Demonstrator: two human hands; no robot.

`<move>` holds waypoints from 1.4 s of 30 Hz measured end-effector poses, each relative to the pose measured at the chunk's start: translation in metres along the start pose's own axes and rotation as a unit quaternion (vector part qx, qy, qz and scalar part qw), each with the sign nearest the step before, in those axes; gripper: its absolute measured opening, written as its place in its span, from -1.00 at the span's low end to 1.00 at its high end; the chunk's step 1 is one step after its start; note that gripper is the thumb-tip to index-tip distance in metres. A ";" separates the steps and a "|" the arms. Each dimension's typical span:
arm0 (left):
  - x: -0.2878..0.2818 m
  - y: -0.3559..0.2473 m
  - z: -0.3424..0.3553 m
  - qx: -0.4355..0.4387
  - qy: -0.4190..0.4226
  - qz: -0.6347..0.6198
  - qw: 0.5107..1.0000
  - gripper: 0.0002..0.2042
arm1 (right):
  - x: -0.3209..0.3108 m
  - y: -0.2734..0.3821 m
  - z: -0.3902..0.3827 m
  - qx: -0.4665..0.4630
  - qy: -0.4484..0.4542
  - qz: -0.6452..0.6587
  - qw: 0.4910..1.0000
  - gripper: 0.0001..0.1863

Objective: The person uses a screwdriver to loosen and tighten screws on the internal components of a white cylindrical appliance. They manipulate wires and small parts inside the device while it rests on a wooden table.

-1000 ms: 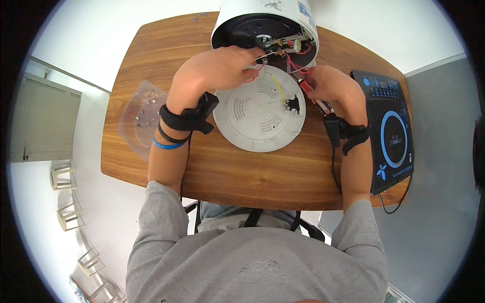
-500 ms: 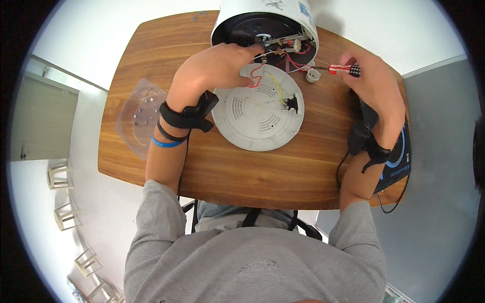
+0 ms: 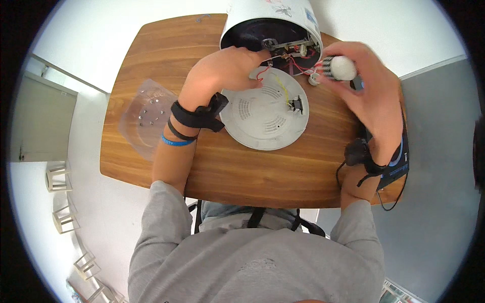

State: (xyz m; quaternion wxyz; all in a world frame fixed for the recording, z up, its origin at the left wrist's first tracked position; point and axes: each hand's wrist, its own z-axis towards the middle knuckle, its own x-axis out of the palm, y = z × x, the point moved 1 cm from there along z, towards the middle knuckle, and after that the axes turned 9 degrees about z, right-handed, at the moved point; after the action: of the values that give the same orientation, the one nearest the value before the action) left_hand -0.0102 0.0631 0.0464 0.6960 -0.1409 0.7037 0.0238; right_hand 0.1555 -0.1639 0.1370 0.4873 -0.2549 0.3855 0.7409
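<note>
The left hand (image 3: pixel 225 68) is laid at the open underside of a white cylindrical appliance (image 3: pixel 273 22) lying on its side at the far edge of a wooden counter (image 3: pixel 242 171). Its fingers are curled loosely toward the exposed wiring (image 3: pixel 298 55), where red wires and small metal parts are seen inside the dark opening; whether anything is pinched between the fingertips cannot be told. A black strap and a blue band are worn on that wrist.

The right hand (image 3: pixel 366 93) is raised just to the right of the opening and is closed around a small tool (image 3: pixel 337 68) with a ribbed grip and a pale rounded end, blurred in the view. A black strap with a trailing cable is worn on this wrist too.

Between the hands, just below the appliance, a round grey cover plate (image 3: pixel 265 111) is lying flat on the counter, with a yellow wire and a small black connector on it. Well to the left, a clear plastic sheet (image 3: pixel 144 118) carrying several small screws is seen. At the right edge, a dark flat device (image 3: pixel 401 151) with blue markings is partly hidden by the right forearm.
</note>
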 end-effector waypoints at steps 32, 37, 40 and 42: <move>0.017 0.023 0.008 0.027 -0.079 -0.036 0.996 -0.37 | 0.071 -0.004 -0.039 -0.315 0.063 -0.107 0.941 -0.39; 0.020 0.025 0.009 0.027 -0.092 -0.047 0.994 -0.38 | 0.075 -0.007 -0.034 -0.326 0.042 -0.135 0.935 -0.46; 0.018 0.025 0.008 0.035 -0.100 -0.033 0.994 -0.38 | 0.077 -0.013 -0.035 -0.324 0.033 -0.135 0.936 -0.49; 0.021 0.026 0.010 0.040 -0.099 -0.032 0.994 -0.39 | 0.077 -0.014 -0.037 -0.322 0.039 -0.137 0.936 -0.51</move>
State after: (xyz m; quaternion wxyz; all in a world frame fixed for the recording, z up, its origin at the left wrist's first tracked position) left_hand -0.0067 0.0863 0.0212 0.7679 -0.1329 0.6265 -0.0129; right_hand 0.1381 -0.1505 0.0535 0.4606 -0.4770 0.1063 0.7410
